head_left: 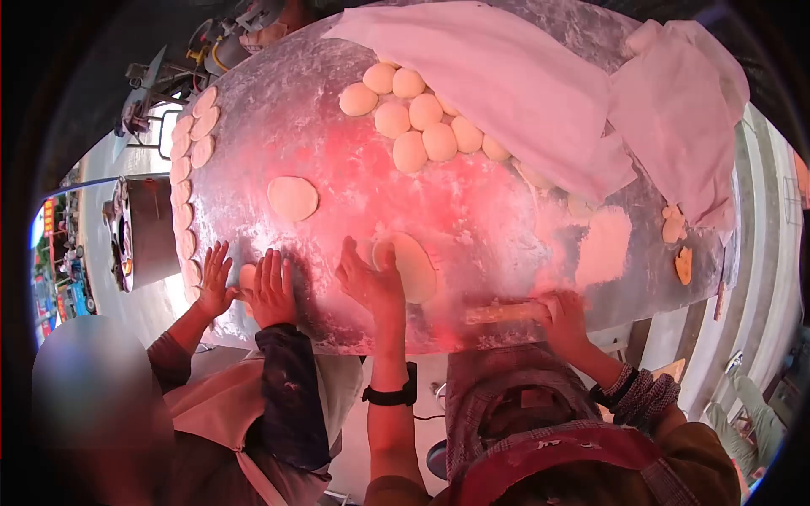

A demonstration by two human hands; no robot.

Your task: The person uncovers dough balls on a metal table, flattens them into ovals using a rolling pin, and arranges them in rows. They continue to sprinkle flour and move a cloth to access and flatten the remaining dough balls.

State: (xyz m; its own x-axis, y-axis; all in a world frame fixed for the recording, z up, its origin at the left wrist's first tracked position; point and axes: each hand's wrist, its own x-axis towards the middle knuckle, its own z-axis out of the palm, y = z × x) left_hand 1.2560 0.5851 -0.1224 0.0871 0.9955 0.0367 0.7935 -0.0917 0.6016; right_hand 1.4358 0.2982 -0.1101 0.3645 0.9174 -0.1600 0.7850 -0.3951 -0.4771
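A flat round of dough [413,268] lies on the floured metal table in front of me. My left hand [371,278], with a dark watch on its wrist, is at the left edge of this round; its fingers and thumb are apart and the thumb overlaps the dough. To the right, my right hand [564,322] grips one end of a wooden rolling pin [502,314]. The pin points left near the table's front edge, its far end blurred. Another flat dough round [293,198] rests farther up and to the left.
At my left, a co-worker's two hands [274,291] press a dough piece [248,277]. Flattened rounds [181,170] line the table's left edge. Dough balls [391,120] sit partly under a cloth [506,76]. Loose flour [604,246] and a yellowish piece [683,266] lie at right.
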